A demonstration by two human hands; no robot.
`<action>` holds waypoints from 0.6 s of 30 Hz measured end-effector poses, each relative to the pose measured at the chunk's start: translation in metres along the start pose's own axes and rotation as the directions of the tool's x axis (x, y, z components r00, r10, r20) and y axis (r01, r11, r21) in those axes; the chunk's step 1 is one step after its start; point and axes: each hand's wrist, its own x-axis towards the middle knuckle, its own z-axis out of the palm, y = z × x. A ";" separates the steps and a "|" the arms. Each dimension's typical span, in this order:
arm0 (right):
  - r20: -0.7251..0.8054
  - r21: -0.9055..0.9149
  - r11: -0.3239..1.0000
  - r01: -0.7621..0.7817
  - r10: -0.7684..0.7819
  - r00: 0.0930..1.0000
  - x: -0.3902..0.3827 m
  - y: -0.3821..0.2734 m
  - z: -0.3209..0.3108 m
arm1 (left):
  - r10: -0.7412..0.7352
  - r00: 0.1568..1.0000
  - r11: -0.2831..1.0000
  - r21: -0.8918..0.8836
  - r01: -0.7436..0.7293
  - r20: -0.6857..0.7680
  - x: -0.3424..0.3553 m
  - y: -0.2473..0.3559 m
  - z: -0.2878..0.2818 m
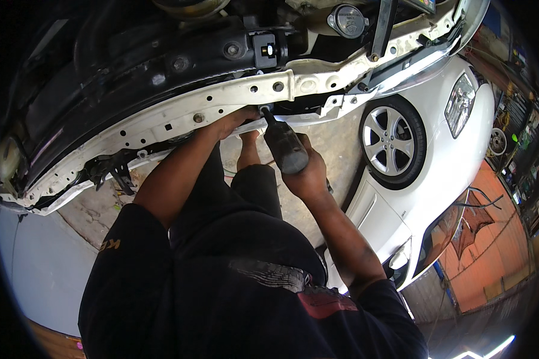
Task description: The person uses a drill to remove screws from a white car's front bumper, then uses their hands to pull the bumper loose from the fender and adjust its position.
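A long white metal crossmember (161, 116) with holes runs across the car's front below a black panel (132, 66). My right hand (302, 173) grips a dark cylindrical power tool (284, 143), whose narrow end with a socket (265, 110) meets the crossmember's lower edge, near the middle. Just left of that socket, my left hand (233, 122) reaches up against the underside of the crossmember; its fingertips are hidden there, so I cannot make out what, if anything, they hold.
A white car (431, 155) with an alloy wheel (389, 140) stands at my right. A metal cap (347, 21) sits in the engine bay. A black bracket (108, 173) hangs at left. Concrete floor (317, 209) shows below; an orange panel (470, 263) is at far right.
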 end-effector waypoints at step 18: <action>0.017 -0.146 0.989 -0.032 0.035 0.999 0.006 0.000 -0.003 | 0.094 0.990 0.974 0.216 -0.069 -0.107 0.007 -0.005 0.010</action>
